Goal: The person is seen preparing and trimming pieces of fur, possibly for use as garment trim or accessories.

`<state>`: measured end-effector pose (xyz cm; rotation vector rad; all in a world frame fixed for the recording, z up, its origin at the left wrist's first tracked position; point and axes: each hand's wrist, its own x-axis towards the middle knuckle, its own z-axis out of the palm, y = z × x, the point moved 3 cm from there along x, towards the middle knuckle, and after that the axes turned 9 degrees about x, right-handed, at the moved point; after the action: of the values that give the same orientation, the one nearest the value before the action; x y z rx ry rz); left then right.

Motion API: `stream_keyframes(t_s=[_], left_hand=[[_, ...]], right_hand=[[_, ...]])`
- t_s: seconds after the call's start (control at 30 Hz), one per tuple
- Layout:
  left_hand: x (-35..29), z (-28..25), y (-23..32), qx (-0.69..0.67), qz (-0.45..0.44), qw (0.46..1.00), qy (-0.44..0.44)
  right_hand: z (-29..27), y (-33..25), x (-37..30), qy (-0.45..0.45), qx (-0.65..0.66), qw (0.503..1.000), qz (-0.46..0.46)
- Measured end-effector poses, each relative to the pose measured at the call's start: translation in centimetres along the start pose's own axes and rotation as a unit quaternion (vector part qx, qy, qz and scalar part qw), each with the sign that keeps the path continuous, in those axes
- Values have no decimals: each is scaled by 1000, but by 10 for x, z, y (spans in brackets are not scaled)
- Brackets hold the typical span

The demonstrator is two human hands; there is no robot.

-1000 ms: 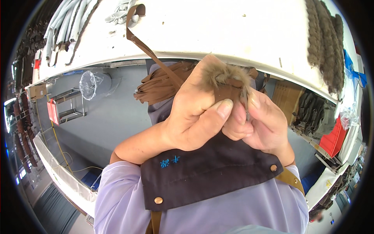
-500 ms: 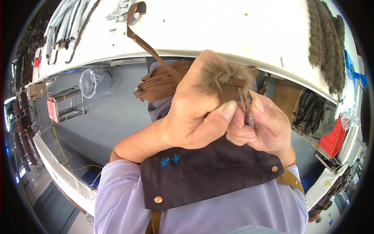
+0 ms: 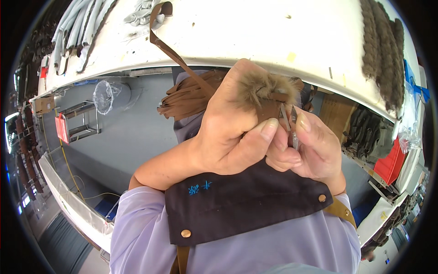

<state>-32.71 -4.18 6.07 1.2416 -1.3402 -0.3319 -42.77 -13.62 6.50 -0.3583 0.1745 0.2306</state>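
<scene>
My left hand (image 3: 232, 132) is closed, thumb pressing on a tuft of brown fur (image 3: 262, 89) with a flat brown strip (image 3: 268, 110) along its edge. Beside that strip, my right hand (image 3: 319, 146) pinches small metal snips (image 3: 285, 119) between thumb and fingers. Their two narrow blades point up, a little apart, close to the strip's right edge. A long brown ribbon (image 3: 175, 57) runs from the table down behind my left hand. Below the table edge, over my lap, lies a bundle of brown strips (image 3: 187, 98), partly hidden by my hands.
A white table (image 3: 237, 32) spans the far side. Pale rolled strips (image 3: 80, 27) lie at its left, a grey crumpled bunch (image 3: 142, 16) near the ribbon, and brown fur strips (image 3: 382, 55) at its right. A metal stool frame (image 3: 82, 121) stands on the floor to the left.
The snips have shifted slightly to the right, with my right fingers. My left hand and the fur stay nearly in place.
</scene>
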Motion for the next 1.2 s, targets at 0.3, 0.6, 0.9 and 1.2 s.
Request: stream_keyframes(t_s=[0.3, 0.6, 0.9, 1.2], left_hand=[[5, 4, 3, -10, -44, 996, 71], [7, 0, -4, 35, 52, 997, -33], [6, 7, 2, -27, -47, 997, 64], [8, -1, 2, 31, -5, 998, 52]], right_hand=[[-3, 0, 0, 7, 24, 1000, -3], [-9, 2, 2, 1, -5, 1000, -23], [-1, 1, -1, 0, -10, 1000, 13], [0, -1, -1, 18, -13, 1000, 10]])
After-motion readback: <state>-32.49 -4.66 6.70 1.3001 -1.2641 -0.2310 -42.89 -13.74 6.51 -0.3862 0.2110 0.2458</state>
